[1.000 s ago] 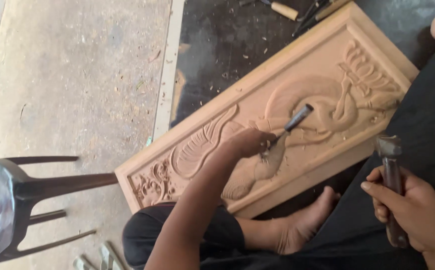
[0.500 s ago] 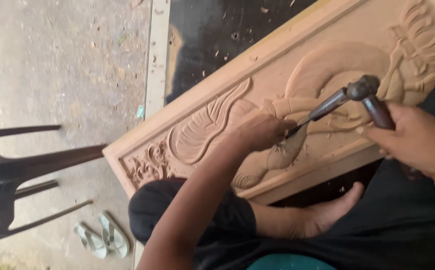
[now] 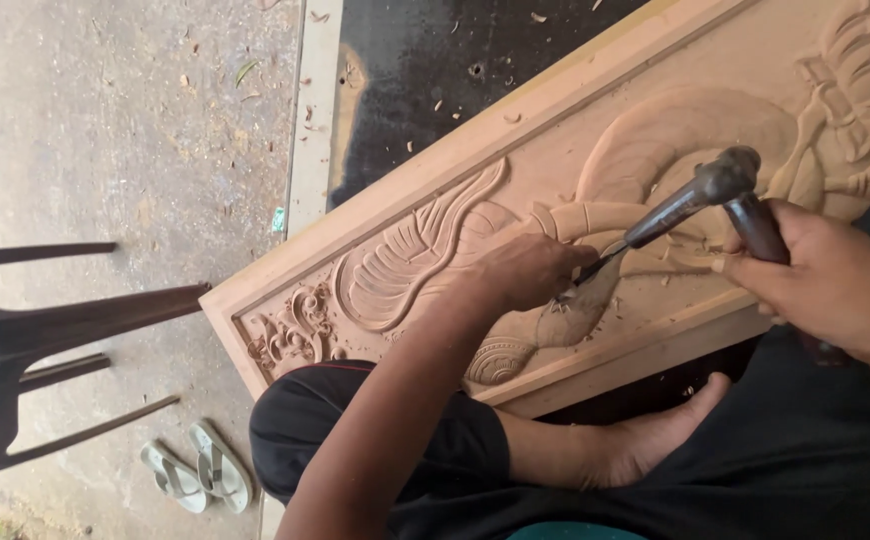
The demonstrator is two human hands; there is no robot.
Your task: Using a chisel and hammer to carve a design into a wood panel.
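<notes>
Nearest the camera, the person's black-clad knee (image 3: 375, 440) and bare foot (image 3: 645, 440) lie folded against the lower edge of a long carved wooden panel (image 3: 425, 180), which slants from lower left to upper right. Just above the knee, the left hand (image 3: 525, 272) is wrapped tightly around a chisel (image 3: 645, 225), whose blade tip meets the relief near the panel's lower border, among small pale shavings. At the right, the right hand (image 3: 835, 290) is closed around the dark handle of a mallet (image 3: 740, 195), and the mallet's rounded head touches the upper end of the chisel. Carved into the panel are scrolling leaves at the left end and curved, feather-like lines in the middle. Beyond the panel's upper edge lies a black mat (image 3: 425, 90) sprinkled with wood chips. Left of the person, on the grey concrete floor (image 3: 125, 130), a pair of pale sandals (image 3: 195, 475) lies beside the legs of a dark chair (image 3: 45, 340).
</notes>
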